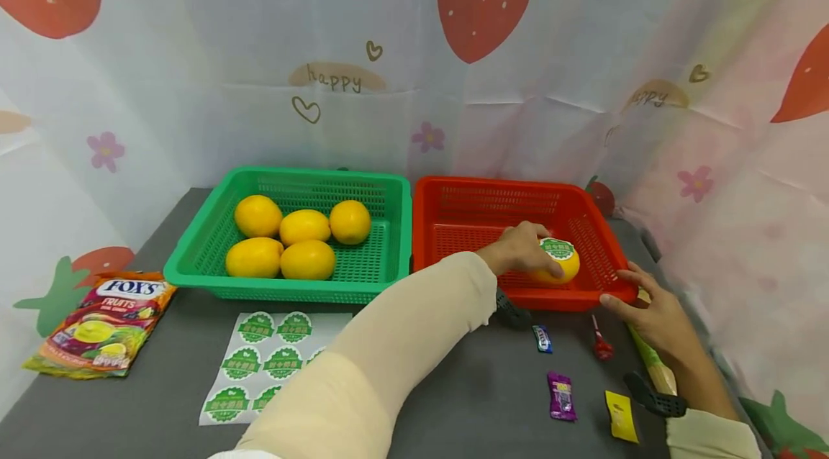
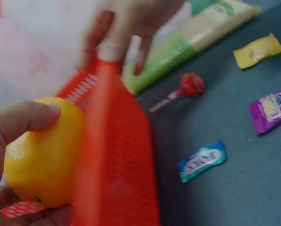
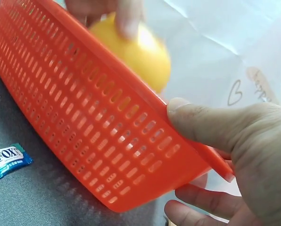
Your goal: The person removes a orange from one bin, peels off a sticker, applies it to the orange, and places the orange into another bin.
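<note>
My left hand (image 1: 526, 249) grips a yellow lemon (image 1: 560, 263) with a green round sticker on top, inside the red basket (image 1: 492, 196) near its front right corner. In the left wrist view the lemon (image 2: 44, 153) sits between my thumb and fingers behind the basket wall (image 2: 114, 155). My right hand (image 1: 641, 304) holds the basket's front right corner, thumb on the rim (image 3: 197, 146) and fingers below. The lemon (image 3: 140, 54) shows above the rim there.
A green basket (image 1: 194, 250) at the left holds several lemons. A sheet of green stickers (image 1: 259, 362) lies in front of it. A Fox's candy bag (image 1: 103, 322) lies far left. Wrapped candies (image 1: 560, 396) and a red lollipop (image 1: 601, 344) lie on the grey table.
</note>
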Demonstrator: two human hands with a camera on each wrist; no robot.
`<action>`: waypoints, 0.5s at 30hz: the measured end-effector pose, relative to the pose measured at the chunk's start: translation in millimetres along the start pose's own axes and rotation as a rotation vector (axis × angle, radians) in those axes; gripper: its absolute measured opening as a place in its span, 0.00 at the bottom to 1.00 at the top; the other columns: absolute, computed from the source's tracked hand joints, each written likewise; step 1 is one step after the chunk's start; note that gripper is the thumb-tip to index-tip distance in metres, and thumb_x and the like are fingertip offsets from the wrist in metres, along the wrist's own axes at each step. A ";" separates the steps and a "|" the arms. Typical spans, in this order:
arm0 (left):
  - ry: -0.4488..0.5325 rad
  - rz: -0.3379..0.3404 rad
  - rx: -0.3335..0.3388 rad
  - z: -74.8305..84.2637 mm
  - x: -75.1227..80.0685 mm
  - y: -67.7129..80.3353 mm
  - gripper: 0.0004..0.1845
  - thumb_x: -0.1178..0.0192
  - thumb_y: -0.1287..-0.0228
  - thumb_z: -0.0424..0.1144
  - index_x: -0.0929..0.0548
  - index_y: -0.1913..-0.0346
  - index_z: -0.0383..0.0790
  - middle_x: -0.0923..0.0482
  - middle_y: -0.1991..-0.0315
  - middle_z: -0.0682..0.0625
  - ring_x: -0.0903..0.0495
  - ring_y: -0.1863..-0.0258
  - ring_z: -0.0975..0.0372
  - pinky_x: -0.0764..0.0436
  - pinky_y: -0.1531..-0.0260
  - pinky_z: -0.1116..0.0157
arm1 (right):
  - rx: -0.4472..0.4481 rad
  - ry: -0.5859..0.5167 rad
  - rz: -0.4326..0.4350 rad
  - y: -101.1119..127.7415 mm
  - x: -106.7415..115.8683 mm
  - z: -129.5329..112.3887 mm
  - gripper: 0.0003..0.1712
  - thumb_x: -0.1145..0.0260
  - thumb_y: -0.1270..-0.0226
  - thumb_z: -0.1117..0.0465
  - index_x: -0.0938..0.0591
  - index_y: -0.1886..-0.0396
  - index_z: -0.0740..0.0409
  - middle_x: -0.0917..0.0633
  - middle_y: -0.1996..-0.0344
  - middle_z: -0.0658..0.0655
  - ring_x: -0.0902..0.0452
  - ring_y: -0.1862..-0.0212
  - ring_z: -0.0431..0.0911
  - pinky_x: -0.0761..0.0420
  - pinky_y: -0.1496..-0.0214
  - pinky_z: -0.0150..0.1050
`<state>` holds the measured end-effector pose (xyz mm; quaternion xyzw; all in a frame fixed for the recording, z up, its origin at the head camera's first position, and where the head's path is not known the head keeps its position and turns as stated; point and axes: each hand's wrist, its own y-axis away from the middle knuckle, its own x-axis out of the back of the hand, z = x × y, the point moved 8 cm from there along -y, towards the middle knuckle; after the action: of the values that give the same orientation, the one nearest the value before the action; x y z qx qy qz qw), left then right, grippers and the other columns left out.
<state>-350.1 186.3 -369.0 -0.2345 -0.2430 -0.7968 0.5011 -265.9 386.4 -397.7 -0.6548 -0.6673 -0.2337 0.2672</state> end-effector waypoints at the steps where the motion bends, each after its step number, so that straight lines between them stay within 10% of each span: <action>1: -0.017 0.002 0.018 -2.0 -5.5 -3.0 0.35 0.23 0.56 0.45 0.22 0.41 0.46 0.26 0.62 0.54 0.33 0.59 0.61 0.28 0.66 0.68 | 0.000 -0.006 0.002 0.1 -0.7 0.0 0.43 0.35 0.34 0.46 0.37 0.30 0.67 0.50 0.25 0.62 0.33 0.40 0.68 0.26 0.60 0.22; 15: -0.115 -0.078 0.017 -12.4 -42.8 -20.6 0.31 0.26 0.48 0.45 0.23 0.41 0.42 0.24 0.55 0.51 0.30 0.58 0.59 0.28 0.59 0.67 | -0.009 -0.028 0.014 0.4 0.4 5.7 0.43 0.34 0.34 0.46 0.37 0.29 0.67 0.50 0.25 0.61 0.31 0.41 0.68 0.25 0.59 0.24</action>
<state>-353.9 215.7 -408.1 -0.2660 -0.2870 -0.7990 0.4567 -265.8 390.5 -401.7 -0.6639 -0.6652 -0.2256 0.2565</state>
